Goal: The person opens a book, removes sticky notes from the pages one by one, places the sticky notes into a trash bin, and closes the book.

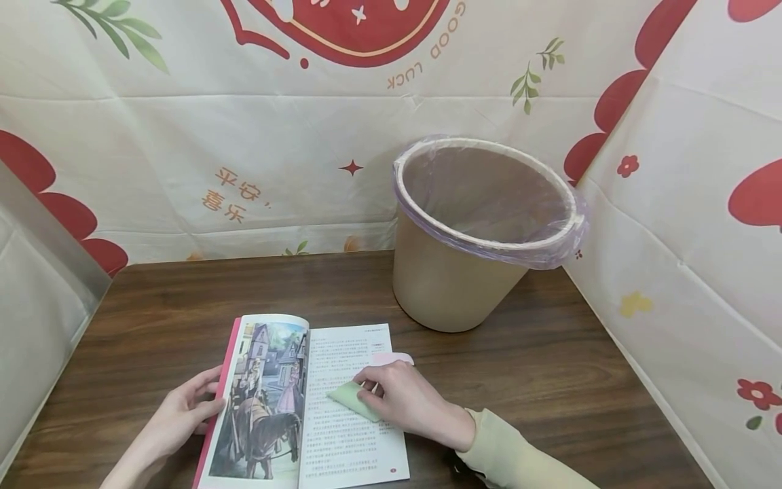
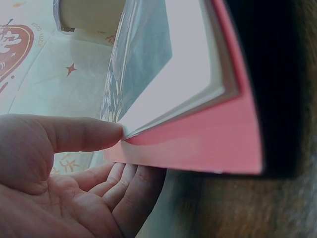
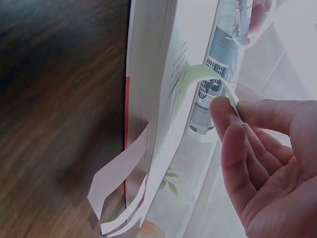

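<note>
An open book (image 1: 354, 448) lies on the table, a coloured picture of a horse on its left page and printed text on its right. My left hand (image 1: 183, 411) holds the left edge, thumb on the page edges and fingers beneath the pink cover (image 2: 208, 144). Over the text page, my right hand (image 1: 412, 401) pinches a pale green sticky note (image 1: 351, 399) between thumb and index finger. In the right wrist view, the green note (image 3: 198, 73) curves up from the page to the fingertips. Pink sticky notes (image 3: 119, 171) stick out past the book's right edge.
A beige trash bin (image 1: 452, 288) with a thin purple liner (image 1: 552, 255) stands at the table's back right. The brown wooden table (image 1: 537, 373) is bordered by printed cloth (image 1: 318, 149) behind and at the sides.
</note>
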Demonstrator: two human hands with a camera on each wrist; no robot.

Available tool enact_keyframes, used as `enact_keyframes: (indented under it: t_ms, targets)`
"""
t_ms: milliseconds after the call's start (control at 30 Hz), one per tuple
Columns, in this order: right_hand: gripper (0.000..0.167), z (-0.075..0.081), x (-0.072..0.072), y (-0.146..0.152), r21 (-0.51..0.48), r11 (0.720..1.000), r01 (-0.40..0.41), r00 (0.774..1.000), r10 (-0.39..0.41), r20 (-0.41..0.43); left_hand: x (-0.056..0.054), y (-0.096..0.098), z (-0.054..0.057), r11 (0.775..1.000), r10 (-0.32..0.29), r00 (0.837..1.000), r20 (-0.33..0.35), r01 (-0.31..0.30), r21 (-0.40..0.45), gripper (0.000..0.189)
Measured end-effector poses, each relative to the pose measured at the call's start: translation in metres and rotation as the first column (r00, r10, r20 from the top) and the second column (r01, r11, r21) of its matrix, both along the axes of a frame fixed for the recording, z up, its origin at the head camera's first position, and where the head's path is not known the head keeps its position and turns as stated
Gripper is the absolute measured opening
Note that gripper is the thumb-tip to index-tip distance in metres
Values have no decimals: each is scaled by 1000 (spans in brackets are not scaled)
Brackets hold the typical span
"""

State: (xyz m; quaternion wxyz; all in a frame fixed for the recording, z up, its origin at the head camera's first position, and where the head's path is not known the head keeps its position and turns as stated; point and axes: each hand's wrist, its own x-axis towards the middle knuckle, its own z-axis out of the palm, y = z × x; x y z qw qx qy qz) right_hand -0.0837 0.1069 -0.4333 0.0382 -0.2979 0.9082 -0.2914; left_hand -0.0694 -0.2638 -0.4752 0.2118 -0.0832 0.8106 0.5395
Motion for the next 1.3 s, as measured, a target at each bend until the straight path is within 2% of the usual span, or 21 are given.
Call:
enact_keyframes:
  t_ms: [467, 1300]
  targets:
    - [12, -2, -3, 3, -40, 999, 3, 1000, -4, -25, 0, 1, 1, 1000, 5, 1000, 6, -5, -8, 68]
    - [14, 0, -6, 7, -72, 997, 38, 999, -36, 26, -1, 1, 1, 1000, 1, 1000, 8, -1, -4, 67]
